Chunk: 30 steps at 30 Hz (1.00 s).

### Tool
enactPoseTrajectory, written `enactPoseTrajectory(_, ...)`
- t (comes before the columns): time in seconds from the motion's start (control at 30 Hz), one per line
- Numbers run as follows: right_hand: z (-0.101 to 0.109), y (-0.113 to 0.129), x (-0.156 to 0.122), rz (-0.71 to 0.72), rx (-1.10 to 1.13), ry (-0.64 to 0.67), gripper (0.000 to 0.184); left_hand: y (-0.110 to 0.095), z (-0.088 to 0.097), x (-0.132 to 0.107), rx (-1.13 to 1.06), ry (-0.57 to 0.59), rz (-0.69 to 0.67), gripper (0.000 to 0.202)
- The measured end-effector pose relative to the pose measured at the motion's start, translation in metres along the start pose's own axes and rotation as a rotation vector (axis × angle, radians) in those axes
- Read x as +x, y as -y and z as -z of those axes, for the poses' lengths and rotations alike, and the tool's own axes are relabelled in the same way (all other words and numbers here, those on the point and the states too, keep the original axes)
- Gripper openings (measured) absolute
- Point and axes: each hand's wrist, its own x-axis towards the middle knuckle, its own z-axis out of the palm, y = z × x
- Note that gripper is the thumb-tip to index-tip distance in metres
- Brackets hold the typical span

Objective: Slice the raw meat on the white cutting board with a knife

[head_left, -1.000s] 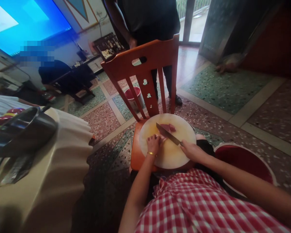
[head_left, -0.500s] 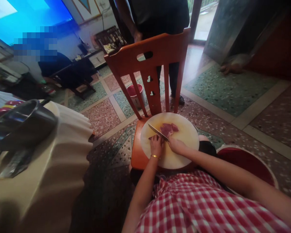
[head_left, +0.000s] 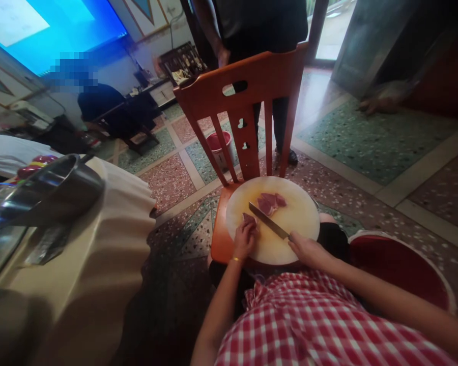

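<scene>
A round white cutting board (head_left: 275, 249) rests on the seat of a wooden chair in front of me. My right hand (head_left: 304, 248) grips the handle of a knife (head_left: 269, 221), whose blade lies slantwise over the board's middle, pointing up and left. At the board's left side my left hand (head_left: 246, 239) is closed on a piece of raw meat (head_left: 249, 219), partly hidden by the fingers. Several more slices of raw meat (head_left: 269, 203) lie together beyond the blade, touched by neither hand.
The chair's backrest (head_left: 244, 86) rises behind the board, with a person (head_left: 259, 25) standing past it. To the left, a metal basin (head_left: 61, 195) sits on a cloth-covered table (head_left: 110, 218). A red tub (head_left: 397, 269) is at my right, and a bucket (head_left: 220, 145) stands beyond the chair.
The knife has moved away from my left hand, toward the right and nearer me. My left hand has shifted left and down on the board with the meat piece. The view has turned slightly.
</scene>
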Motion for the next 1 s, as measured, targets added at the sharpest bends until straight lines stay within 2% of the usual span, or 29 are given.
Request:
enactPoseTrajectory(0.17, 0.002, 0.018, 0.003, 0.014, -0.053, -0.001, 0.011, -0.018, -0.030, -0.003, 0.005, -0.170, 0.128, 0.029)
enactPoseTrajectory(0.3, 0.007, 0.016, 0.004, 0.022, -0.065, 0.036, 0.010, -0.025, -0.030, -0.002, 0.024, -0.186, 0.063, 0.026)
enactPoseTrajectory(0.47, 0.017, 0.016, 0.009, 0.038, -0.114, 0.120, 0.012, -0.008, -0.028, -0.004, 0.050, -0.221, 0.022, 0.024)
enactPoseTrajectory(0.6, 0.016, 0.035, 0.044, 0.039, -0.177, 0.147, 0.017, -0.001, -0.035, -0.004, 0.029, -0.202, 0.017, 0.023)
enactPoseTrajectory(0.7, 0.013, 0.056, 0.078, 0.091, -0.197, 0.118, 0.027, -0.001, -0.037, -0.004, 0.042, -0.224, 0.009, 0.022)
enactPoseTrajectory(0.77, 0.013, 0.062, 0.090, 0.120, -0.190, 0.098, 0.035, -0.002, -0.037, -0.005, 0.059, -0.230, 0.008, 0.022)
enactPoseTrajectory(0.83, 0.013, 0.057, 0.084, 0.108, -0.178, 0.103, 0.036, -0.003, -0.036, -0.005, 0.073, -0.225, 0.018, 0.022)
enactPoseTrajectory(1.0, 0.009, 0.019, 0.030, 0.004, -0.203, 0.178, 0.021, -0.003, -0.038, -0.005, 0.074, -0.215, 0.035, 0.021)
